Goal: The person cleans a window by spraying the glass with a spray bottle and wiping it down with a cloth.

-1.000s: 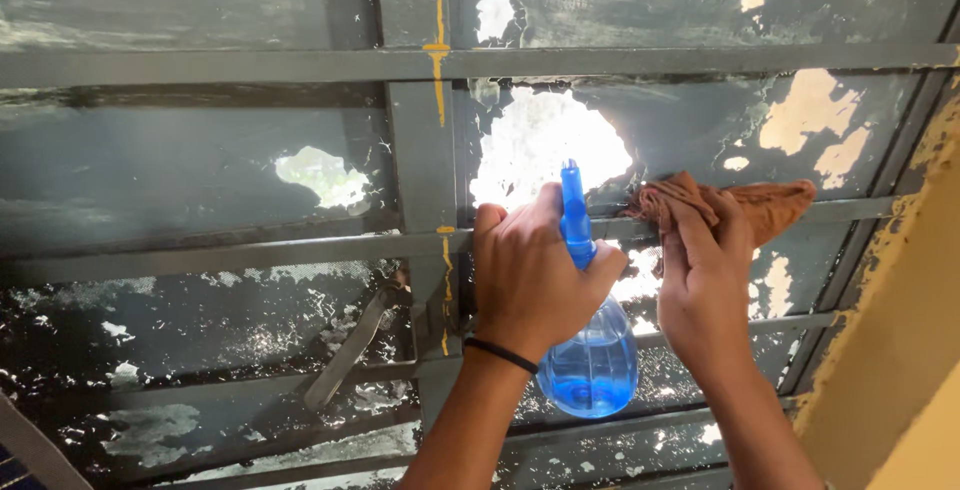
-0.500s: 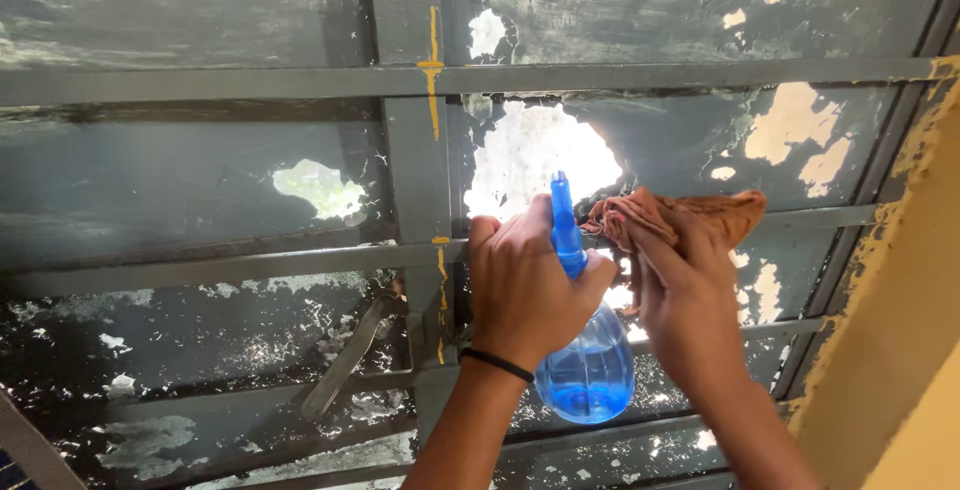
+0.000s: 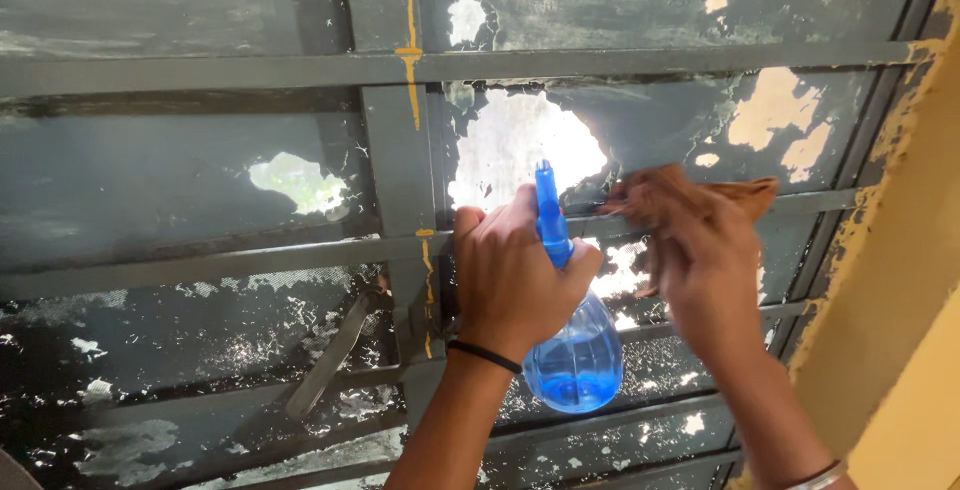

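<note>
My left hand (image 3: 515,275) grips a blue spray bottle (image 3: 572,355) by its neck, nozzle pointing up at a dirty painted glass pane (image 3: 520,140). A black band sits on that wrist. My right hand (image 3: 700,255) presses a brown cloth (image 3: 690,195) against the pane just right of the bottle, over a horizontal grey metal bar (image 3: 240,255). The right hand is blurred by motion. The bottle holds blue liquid in its round lower part.
The window is a grid of grey metal bars with peeling dark paint and bright scraped patches (image 3: 300,180). A vertical bar (image 3: 395,170) carries yellow paint streaks. A metal latch handle (image 3: 335,350) hangs lower left. A yellow wall (image 3: 900,280) borders the right side.
Both hands with the bottle and cloth have held their place on the pane; the cloth has shifted slightly left and bunched under the moving right hand. The view has drifted a little.
</note>
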